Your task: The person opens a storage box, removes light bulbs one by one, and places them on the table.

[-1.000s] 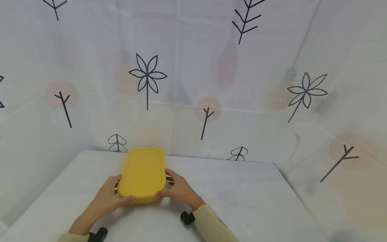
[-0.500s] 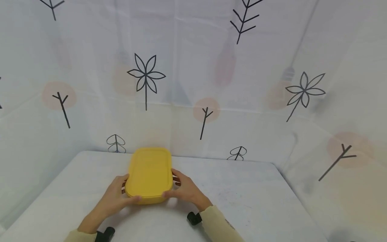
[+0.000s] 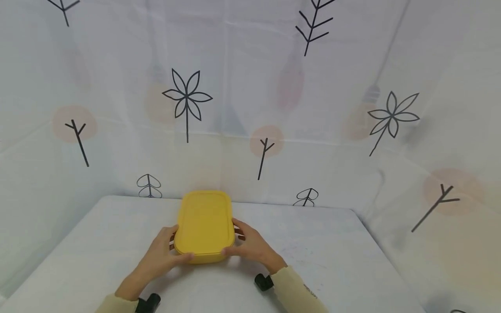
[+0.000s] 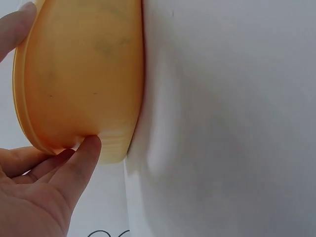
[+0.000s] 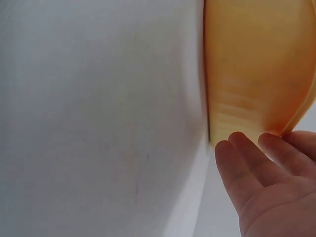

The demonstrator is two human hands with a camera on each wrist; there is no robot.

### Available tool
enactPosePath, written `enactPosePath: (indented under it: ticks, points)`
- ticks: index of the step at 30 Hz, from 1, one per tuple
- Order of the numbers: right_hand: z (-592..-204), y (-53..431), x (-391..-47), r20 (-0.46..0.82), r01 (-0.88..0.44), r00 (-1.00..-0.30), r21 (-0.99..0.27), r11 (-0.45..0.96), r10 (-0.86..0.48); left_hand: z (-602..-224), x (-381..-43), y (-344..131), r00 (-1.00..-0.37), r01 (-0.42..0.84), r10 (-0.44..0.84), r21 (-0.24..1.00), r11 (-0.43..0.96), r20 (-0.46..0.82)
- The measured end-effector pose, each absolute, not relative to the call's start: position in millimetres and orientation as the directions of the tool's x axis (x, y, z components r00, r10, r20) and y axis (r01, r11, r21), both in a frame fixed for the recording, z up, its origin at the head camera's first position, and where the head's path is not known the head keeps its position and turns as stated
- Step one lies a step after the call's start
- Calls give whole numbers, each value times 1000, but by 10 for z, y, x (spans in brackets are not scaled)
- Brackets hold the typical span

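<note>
A yellow lidded food container (image 3: 205,224) lies flat on the white table in the head view, its long side pointing away from me. My left hand (image 3: 159,254) grips its near left corner, thumb on the front edge and fingers along the side. At the opposite near corner, my right hand (image 3: 256,247) holds on in the same way. The left wrist view shows the container's wall (image 4: 84,74) with fingertips (image 4: 89,148) pressed to it, and its base seems to meet the table. Fingers (image 5: 247,153) touch the side wall in the right wrist view.
The white tabletop (image 3: 313,256) extends on both sides of the container. Behind it hangs a pale cloth (image 3: 235,87) printed with flowers and twigs. Dark wrist cameras (image 3: 264,282) sit at both sleeve cuffs.
Both hands and the container have moved together to the right across the table. The grip looks the same throughout, and the head view has shifted slightly.
</note>
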State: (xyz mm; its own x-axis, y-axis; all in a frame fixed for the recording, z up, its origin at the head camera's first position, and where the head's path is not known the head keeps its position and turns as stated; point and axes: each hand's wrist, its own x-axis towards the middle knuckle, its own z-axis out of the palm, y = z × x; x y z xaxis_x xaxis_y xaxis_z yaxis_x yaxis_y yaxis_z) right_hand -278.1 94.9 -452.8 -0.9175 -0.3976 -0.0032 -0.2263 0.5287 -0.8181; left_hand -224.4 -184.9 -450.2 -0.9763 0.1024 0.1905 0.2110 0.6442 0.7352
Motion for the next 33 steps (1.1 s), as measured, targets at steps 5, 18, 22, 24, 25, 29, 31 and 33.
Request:
enactPosePath:
  ticks: [5, 18, 22, 24, 25, 29, 31, 33]
  points:
    - [-4515, 1020, -2780, -1, -220, -922, -820, 527, -386, -4514, -2277, -1771, -975, 219, 113, 745, 629, 191]
    - [-4557, 1243, -2767, -4, -202, -936, -813, 546, -352, -4595, -2373, -1565, -968, 251, 131, 768, 590, 215]
    - [-4555, 1316, -2751, 11, -213, -937, -811, 545, -350, -4601, -2390, -1489, -963, 267, 135, 771, 578, 232]
    - [-4557, 1348, -2746, 20, -222, -935, -811, 541, -355, -4596, -2388, -1454, -963, 267, 137, 776, 571, 231]
    - [-4561, 1363, -2745, 23, -227, -934, -810, 540, -357, -4596, -2388, -1440, -963, 267, 137, 779, 568, 231]
    - [-4570, 1412, -2736, 35, -241, -931, -805, 541, -363, -4586, -2381, -1387, -965, 260, 129, 779, 570, 228]
    - [-4572, 1435, -2734, 36, -242, -932, -802, 546, -359, -4588, -2383, -1364, -965, 262, 131, 779, 570, 229]
    - [-4575, 1456, -2734, 38, -242, -934, -799, 551, -355, -4596, -2392, -1346, -963, 268, 139, 779, 567, 231]
